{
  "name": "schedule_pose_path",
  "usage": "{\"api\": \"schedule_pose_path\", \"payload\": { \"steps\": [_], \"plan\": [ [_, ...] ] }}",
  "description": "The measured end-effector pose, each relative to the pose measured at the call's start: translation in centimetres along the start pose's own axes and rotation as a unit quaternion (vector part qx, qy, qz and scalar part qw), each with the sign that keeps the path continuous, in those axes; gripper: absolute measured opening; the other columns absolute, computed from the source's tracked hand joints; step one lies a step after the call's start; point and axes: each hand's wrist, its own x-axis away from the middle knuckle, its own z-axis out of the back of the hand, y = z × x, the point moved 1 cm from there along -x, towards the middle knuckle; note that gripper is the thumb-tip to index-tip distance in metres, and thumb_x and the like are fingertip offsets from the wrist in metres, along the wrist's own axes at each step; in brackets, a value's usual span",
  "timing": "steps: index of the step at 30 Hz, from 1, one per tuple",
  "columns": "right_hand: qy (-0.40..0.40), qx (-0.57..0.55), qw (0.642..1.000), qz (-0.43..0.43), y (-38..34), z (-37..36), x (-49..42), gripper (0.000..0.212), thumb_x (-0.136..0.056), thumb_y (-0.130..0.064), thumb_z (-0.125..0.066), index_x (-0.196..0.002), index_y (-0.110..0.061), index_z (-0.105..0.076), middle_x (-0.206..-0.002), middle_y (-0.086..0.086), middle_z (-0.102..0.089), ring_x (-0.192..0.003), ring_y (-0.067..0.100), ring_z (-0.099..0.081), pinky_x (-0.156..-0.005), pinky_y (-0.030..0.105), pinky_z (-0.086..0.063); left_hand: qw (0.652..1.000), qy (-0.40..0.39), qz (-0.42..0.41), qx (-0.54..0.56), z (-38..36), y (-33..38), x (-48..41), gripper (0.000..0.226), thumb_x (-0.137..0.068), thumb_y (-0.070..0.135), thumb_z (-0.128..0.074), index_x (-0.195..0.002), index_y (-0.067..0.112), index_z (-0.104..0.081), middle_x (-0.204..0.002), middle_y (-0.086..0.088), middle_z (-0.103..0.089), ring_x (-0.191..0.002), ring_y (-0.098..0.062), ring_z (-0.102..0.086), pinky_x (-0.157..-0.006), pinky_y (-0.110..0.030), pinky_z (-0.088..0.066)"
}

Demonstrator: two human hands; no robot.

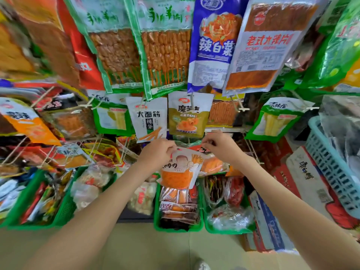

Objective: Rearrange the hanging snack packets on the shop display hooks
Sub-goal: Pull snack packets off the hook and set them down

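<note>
A white snack packet [180,168] with a cartoon figure and orange shreds hangs at the centre of the display, low down. My left hand [158,151] pinches its top left corner. My right hand [219,146] has curled fingers at the packet's top right, near a red packet [202,149] behind it; whether it pinches the packet or the hook is hidden. Just above hang a white packet with black characters [149,118] and an olive-gold packet [187,115] on a hook [191,100].
Larger packets hang on the upper rows: green-edged skewer packs [163,49], a blue pack [214,41] and a white-and-brown pack [261,43]. Green baskets [178,227] of small snacks stand on the floor below. A pale blue crate [331,164] and cardboard boxes [303,176] stand at right.
</note>
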Motion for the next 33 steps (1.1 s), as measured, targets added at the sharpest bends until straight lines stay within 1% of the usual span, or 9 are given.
{"api": "schedule_pose_path", "payload": {
  "steps": [4, 10, 13, 18, 21, 23, 26, 30, 33],
  "plan": [
    [-0.012, -0.007, 1.000, 0.021, -6.5, -4.9, -1.8, 0.013, -0.090, -0.016, -0.057, -0.089, -0.008, -0.067, -0.070, -0.011, -0.050, -0.059, 0.001, -0.045, -0.050, 0.010, -0.032, 1.000, 0.026, 0.001, -0.004, 2.6, -5.6, 4.5, 0.023, -0.096, 0.021, -0.049, -0.091, 0.012, -0.069, -0.133, 0.000, -0.053, -0.123, -0.018, -0.048, -0.093, -0.035, -0.044],
    [-0.003, -0.032, 0.996, 0.079, -20.5, -13.6, -5.9, 0.018, -0.088, -0.013, -0.060, -0.087, 0.003, -0.067, -0.083, 0.011, -0.058, -0.075, 0.024, -0.054, -0.066, 0.028, -0.037, 0.996, 0.074, 0.024, -0.036, 9.6, -16.9, 12.9, 0.023, -0.097, 0.019, -0.048, -0.094, 0.011, -0.070, -0.140, 0.001, -0.047, -0.121, -0.019, -0.050, -0.090, -0.027, -0.038],
    [0.011, -0.060, 0.995, 0.077, -26.7, -18.3, -8.4, 0.016, -0.088, -0.017, -0.062, -0.087, -0.002, -0.069, -0.084, 0.011, -0.058, -0.075, 0.024, -0.053, -0.063, 0.025, -0.030, 0.994, 0.082, 0.025, -0.073, 12.8, -22.3, 15.7, 0.021, -0.096, 0.016, -0.049, -0.092, 0.013, -0.070, -0.136, -0.002, -0.050, -0.118, -0.024, -0.052, -0.090, -0.033, -0.042],
    [0.002, -0.087, 0.992, 0.091, -34.3, -22.5, -12.4, 0.023, -0.091, -0.021, -0.057, -0.086, -0.001, -0.068, -0.079, 0.005, -0.056, -0.073, 0.019, -0.050, -0.055, 0.021, -0.030, 0.986, 0.128, 0.024, -0.109, 16.6, -28.8, 17.6, 0.016, -0.090, 0.008, -0.056, -0.083, 0.008, -0.070, -0.107, -0.011, -0.064, -0.091, -0.031, -0.062, -0.078, -0.037, -0.050],
    [0.004, -0.095, 0.990, 0.100, -36.5, -23.1, -14.9, 0.025, -0.091, -0.023, -0.057, -0.089, -0.001, -0.068, -0.082, 0.009, -0.062, -0.075, 0.021, -0.053, -0.062, 0.025, -0.036, 0.977, 0.173, 0.070, -0.103, 18.1, -31.1, 16.7, 0.022, -0.094, 0.008, -0.048, -0.087, 0.009, -0.069, -0.097, -0.006, -0.061, -0.081, -0.029, -0.059, -0.064, -0.033, -0.043],
    [0.008, -0.103, 0.989, 0.110, -37.3, -23.6, -17.2, 0.021, -0.090, -0.023, -0.059, -0.089, -0.004, -0.070, -0.085, 0.007, -0.062, -0.077, 0.015, -0.050, -0.062, 0.020, -0.031, 0.972, 0.189, 0.091, -0.109, 19.1, -32.7, 15.6, 0.024, -0.095, 0.008, -0.044, -0.088, 0.009, -0.068, -0.096, -0.003, -0.061, -0.081, -0.026, -0.057, -0.061, -0.029, -0.034],
    [-0.002, -0.103, 0.989, 0.105, -37.1, -24.0, -20.9, 0.018, -0.088, -0.023, -0.060, -0.088, -0.007, -0.071, -0.089, 0.007, -0.062, -0.078, 0.013, -0.050, -0.062, 0.015, -0.033, 0.976, 0.174, 0.079, -0.109, 20.2, -34.4, 12.9, 0.025, -0.095, 0.009, -0.042, -0.089, 0.011, -0.067, -0.097, -0.003, -0.063, -0.091, -0.026, -0.058, -0.066, -0.032, -0.040],
    [0.019, -0.130, 0.987, 0.092, -36.3, -23.8, -24.4, 0.014, -0.087, -0.016, -0.063, -0.081, -0.005, -0.068, -0.082, 0.003, -0.054, -0.070, 0.011, -0.052, -0.068, 0.019, -0.042, 0.971, 0.172, 0.042, -0.160, 21.7, -35.8, 9.7, 0.013, -0.074, -0.002, -0.069, -0.072, 0.011, -0.068, -0.070, -0.002, -0.062, -0.062, -0.025, -0.059, -0.050, -0.024, -0.033],
    [0.066, -0.133, 0.984, 0.100, -36.7, -23.6, -25.6, 0.009, -0.088, -0.007, -0.060, -0.081, -0.009, -0.066, -0.080, -0.003, -0.050, -0.064, 0.000, -0.048, -0.064, 0.009, -0.040, 0.970, 0.188, 0.011, -0.153, 22.7, -37.4, 7.7, 0.018, -0.062, -0.005, -0.076, -0.064, 0.010, -0.066, -0.062, -0.003, -0.062, -0.053, -0.026, -0.058, -0.052, -0.028, -0.047]
  ]
}}
